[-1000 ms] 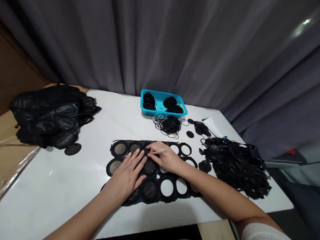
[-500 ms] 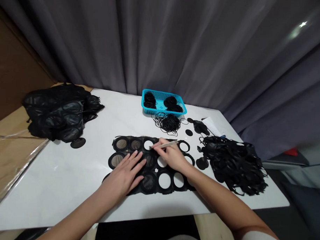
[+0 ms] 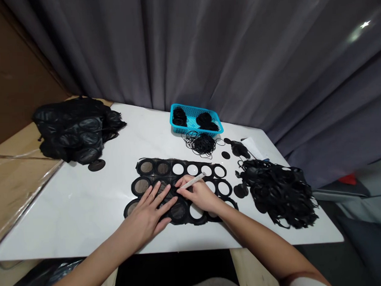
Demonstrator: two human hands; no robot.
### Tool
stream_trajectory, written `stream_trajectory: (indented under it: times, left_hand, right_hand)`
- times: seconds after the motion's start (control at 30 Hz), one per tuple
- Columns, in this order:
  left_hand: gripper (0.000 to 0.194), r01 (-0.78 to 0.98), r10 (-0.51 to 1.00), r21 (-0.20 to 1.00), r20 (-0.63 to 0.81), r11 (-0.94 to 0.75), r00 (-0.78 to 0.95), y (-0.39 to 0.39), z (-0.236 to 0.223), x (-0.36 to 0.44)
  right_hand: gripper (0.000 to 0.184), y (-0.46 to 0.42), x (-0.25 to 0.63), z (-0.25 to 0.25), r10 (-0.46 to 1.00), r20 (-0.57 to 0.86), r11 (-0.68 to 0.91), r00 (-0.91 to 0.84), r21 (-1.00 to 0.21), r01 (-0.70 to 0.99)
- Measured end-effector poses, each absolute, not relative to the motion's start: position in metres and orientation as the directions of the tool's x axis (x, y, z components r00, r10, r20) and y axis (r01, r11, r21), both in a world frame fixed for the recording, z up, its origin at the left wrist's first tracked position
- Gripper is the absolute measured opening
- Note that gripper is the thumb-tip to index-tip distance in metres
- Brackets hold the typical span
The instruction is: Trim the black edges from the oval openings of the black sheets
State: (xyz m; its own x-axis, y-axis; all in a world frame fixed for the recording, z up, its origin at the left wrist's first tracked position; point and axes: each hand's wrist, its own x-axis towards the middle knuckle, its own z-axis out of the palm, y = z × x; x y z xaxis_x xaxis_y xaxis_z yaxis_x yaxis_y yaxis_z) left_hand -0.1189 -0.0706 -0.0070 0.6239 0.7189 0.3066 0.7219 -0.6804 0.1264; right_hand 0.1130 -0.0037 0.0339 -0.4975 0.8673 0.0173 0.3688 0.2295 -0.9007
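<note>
A black rubbery sheet (image 3: 170, 168) with rows of round rings lies flat on the white table (image 3: 96, 213). On its left side the circles are filled with dark film; toward the right several are open and show white. My left hand (image 3: 146, 213) rests on the sheet's left part, fingers spread. Closed around a slim pale pen-like tool (image 3: 195, 179), my right hand (image 3: 201, 195) holds its lower end to a dark circle in the middle row. The tool's tip is too small to make out.
Behind the sheet stands a blue basket (image 3: 195, 106) with black bundles inside. A tangle of thin black rings (image 3: 203, 144) sits before it. Cut black scraps (image 3: 282, 194) heap at the right, a black sheet pile (image 3: 74, 130) at the left. Loose discs (image 3: 226, 155) lie about.
My right hand has moved with the tool from the back row toward me, to the middle row. The back-row circle it was at now shows white. My left hand stays spread on the sheet.
</note>
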Motion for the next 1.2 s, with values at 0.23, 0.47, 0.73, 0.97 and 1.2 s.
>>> stream_trajectory:
  times: [0.23, 0.47, 0.73, 0.97, 1.2]
  left_hand:
    - [0.055, 0.723, 0.73, 0.153, 0.294, -0.674, 0.617, -0.073, -0.004, -0.118]
    - [0.054, 0.736, 0.752, 0.192, 0.31, -0.649, 0.582, -0.073, -0.003, -0.119]
    - [0.057, 0.751, 0.763, 0.174, 0.282, -0.637, 0.581, -0.073, 0.001, -0.118]
    - [0.057, 0.834, 0.836, 0.183, 0.304, -0.521, 0.456, -0.044, -0.002, -0.135]
    - [0.055, 0.851, 0.841, 0.159, 0.319, -0.501, 0.436, -0.051, -0.01, -0.139]
  right_hand:
    - [0.021, -0.005, 0.112, 0.04, 0.855, 0.043, 0.286, -0.516, -0.871, 0.4]
    - [0.012, -0.02, 0.111, 0.025, 0.731, 0.208, 0.623, -0.65, -0.592, 0.511]
    - [0.016, 0.059, 0.139, 0.045, 0.934, 0.288, 0.355, -0.211, -0.699, 0.621]
    - [0.011, 0.064, 0.068, 0.034, 0.777, 0.223, 0.528, -0.588, -0.74, 0.416]
    - [0.01, 0.067, 0.063, 0.029, 0.783, 0.093, 0.407, -0.616, -0.825, 0.393]
